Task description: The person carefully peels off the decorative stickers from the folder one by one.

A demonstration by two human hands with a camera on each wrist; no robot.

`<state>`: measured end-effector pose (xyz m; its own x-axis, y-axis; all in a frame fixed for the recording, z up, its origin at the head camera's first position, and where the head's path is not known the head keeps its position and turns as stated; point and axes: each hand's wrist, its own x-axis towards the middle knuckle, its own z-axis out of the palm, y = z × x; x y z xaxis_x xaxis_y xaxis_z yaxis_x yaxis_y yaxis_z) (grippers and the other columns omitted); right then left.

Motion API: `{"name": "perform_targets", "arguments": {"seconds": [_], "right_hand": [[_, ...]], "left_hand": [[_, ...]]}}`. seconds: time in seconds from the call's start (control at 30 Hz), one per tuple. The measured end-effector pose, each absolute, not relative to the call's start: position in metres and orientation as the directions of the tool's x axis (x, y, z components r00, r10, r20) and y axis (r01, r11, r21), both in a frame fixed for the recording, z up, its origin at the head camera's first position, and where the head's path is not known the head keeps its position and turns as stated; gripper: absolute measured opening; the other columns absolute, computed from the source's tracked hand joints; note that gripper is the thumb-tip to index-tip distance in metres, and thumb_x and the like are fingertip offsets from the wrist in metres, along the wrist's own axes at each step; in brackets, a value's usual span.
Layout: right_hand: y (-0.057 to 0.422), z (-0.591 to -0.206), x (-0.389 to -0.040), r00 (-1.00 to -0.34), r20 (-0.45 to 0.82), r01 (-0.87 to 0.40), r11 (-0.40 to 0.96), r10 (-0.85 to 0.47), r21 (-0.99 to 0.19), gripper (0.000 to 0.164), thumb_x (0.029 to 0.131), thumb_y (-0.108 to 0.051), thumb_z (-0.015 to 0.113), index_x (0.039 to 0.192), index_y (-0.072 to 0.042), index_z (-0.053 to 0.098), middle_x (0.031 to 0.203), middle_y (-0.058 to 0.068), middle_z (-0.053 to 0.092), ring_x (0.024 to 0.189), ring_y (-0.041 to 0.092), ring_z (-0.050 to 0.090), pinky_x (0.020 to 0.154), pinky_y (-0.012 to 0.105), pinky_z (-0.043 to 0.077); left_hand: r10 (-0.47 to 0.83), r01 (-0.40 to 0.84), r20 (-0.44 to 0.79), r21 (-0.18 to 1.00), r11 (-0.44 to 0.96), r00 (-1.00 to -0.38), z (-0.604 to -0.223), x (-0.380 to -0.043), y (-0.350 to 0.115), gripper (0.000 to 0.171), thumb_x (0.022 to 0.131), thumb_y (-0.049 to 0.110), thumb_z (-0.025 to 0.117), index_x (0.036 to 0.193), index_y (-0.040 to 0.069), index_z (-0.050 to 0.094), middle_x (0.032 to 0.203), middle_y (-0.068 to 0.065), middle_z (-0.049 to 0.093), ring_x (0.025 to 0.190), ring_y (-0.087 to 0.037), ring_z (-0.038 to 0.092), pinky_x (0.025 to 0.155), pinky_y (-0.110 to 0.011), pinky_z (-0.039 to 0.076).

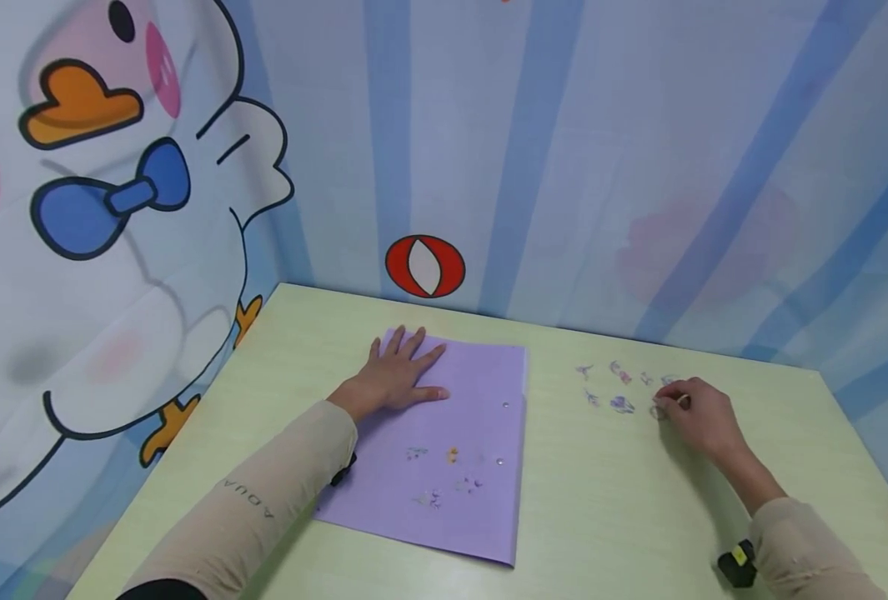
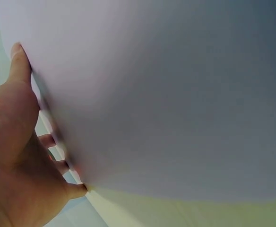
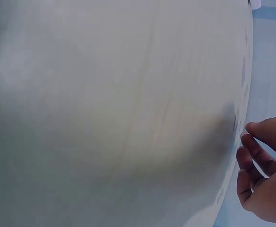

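My left hand (image 1: 391, 379) lies flat with spread fingers on the upper left of a purple folder (image 1: 444, 508). In the left wrist view the thumb and fingertips of that hand (image 2: 15, 137) press along the purple surface. Several small flower stickers (image 1: 453, 455) dot the folder's lower half. Off to the right, my right hand (image 1: 702, 417) bends over a small clear sticker (image 1: 657, 412) on the table, thumb and index finger pinching at it. The right wrist view has the thumb and index fingertips of this hand (image 3: 265, 165) close together at the table surface.
Several more purple flower stickers (image 1: 622, 404) lie in two loose rows on the pale table (image 1: 594, 517), left of the right hand. Two small round studs (image 1: 506, 405) sit near the folder's right edge. A cartoon-printed cloth (image 1: 459, 150) hangs behind the table.
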<state>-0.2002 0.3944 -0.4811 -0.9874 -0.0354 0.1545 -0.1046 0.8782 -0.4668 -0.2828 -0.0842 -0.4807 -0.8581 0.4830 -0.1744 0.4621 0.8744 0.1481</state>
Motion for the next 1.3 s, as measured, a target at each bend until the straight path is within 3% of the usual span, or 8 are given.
{"name": "perform_targets", "arguments": {"seconds": [0.4, 0.67, 0.93, 1.3], "right_hand": [[0.332, -0.467, -0.199, -0.953, 0.255, -0.272, 0.836, -0.165, -0.477, 0.021, 0.103, -0.009, 0.067, 0.115, 0.007, 0.074, 0.101, 0.015, 0.068, 0.090, 0.034, 0.067, 0.079, 0.052, 0.051], [0.263, -0.466, -0.193, -0.917, 0.284, -0.390, 0.779, -0.280, -0.491, 0.021, 0.100, -0.010, 0.072, 0.117, 0.002, 0.075, 0.102, 0.009, 0.069, 0.093, 0.029, 0.065, 0.081, 0.047, 0.053], [0.191, -0.467, -0.186, -0.861, 0.289, -0.508, 0.694, -0.418, -0.510, 0.023, 0.098, -0.018, 0.077, 0.115, -0.002, 0.076, 0.102, 0.006, 0.068, 0.092, 0.024, 0.065, 0.080, 0.040, 0.055], [0.115, -0.471, -0.177, -0.790, 0.165, -0.591, 0.660, -0.591, -0.464, 0.027, 0.096, -0.023, 0.079, 0.116, -0.005, 0.076, 0.105, 0.003, 0.064, 0.095, 0.018, 0.060, 0.086, 0.039, 0.054]], "left_hand": [[0.495, 0.472, -0.111, 0.181, 0.863, -0.862, -0.490, -0.284, -0.097, 0.085, 0.100, 0.071, 0.054, 0.169, 0.028, 0.031, 0.177, -0.016, 0.015, 0.161, -0.048, 0.006, 0.123, -0.072, 0.012], [0.546, 0.520, -0.059, 0.236, 0.821, -0.836, -0.493, -0.285, -0.107, 0.083, 0.100, 0.074, 0.048, 0.169, 0.030, 0.031, 0.177, -0.013, 0.016, 0.162, -0.042, 0.007, 0.125, -0.068, 0.012], [0.519, 0.482, -0.116, 0.241, 0.842, -0.847, -0.494, -0.280, -0.113, 0.098, 0.092, 0.084, 0.048, 0.171, 0.032, 0.023, 0.178, -0.011, 0.007, 0.162, -0.042, -0.005, 0.124, -0.071, 0.002], [0.496, 0.479, -0.131, 0.142, 0.866, -0.858, -0.494, -0.281, -0.103, 0.098, 0.092, 0.081, 0.053, 0.171, 0.033, 0.021, 0.178, -0.012, 0.005, 0.162, -0.046, -0.004, 0.122, -0.074, 0.003]]}}
